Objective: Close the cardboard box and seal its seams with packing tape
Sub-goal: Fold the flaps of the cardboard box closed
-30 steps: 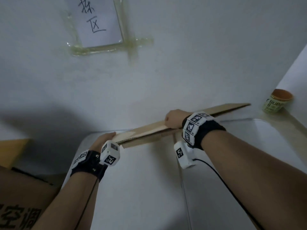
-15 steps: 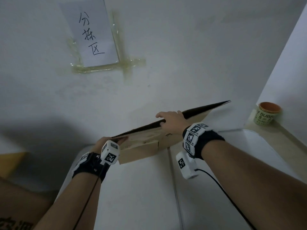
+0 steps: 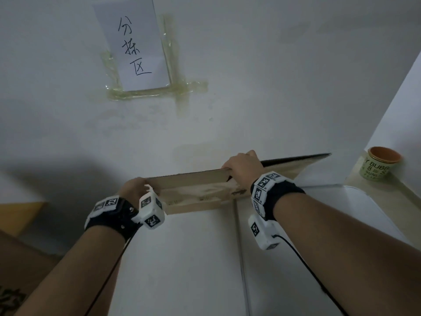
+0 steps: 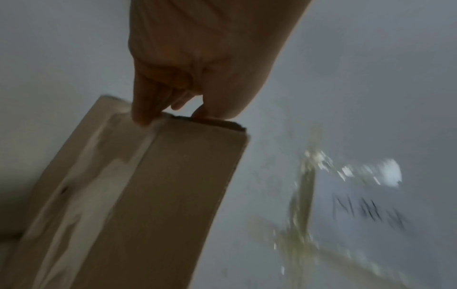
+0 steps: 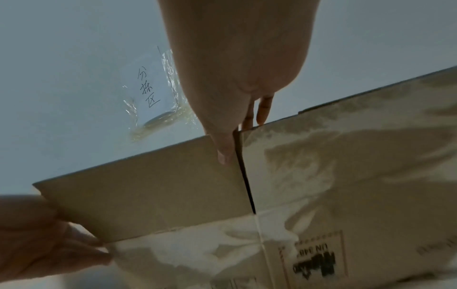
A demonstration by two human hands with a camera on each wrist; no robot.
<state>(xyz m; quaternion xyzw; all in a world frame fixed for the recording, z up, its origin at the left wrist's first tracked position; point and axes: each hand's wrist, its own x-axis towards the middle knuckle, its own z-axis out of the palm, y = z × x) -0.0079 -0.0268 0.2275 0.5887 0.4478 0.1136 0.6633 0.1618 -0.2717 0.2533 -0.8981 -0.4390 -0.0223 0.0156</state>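
A flattened brown cardboard box with torn tape marks stands on edge at the far side of the white table, against the wall. My left hand grips its left end, fingers curled over the top corner. My right hand holds the top edge near the middle, thumb on the near face beside a slit between two flaps, fingers behind. The box carries a printed label low on its face. No tape roll is in view.
A paper sign with handwriting is taped to the wall above. A green cup with an orange inside stands on the ledge at right. Another brown carton sits at lower left, beside the table.
The flat box has been tipped up from lying nearly level to standing on edge, its printed face now toward me. Both hands kept their hold and rose with it.
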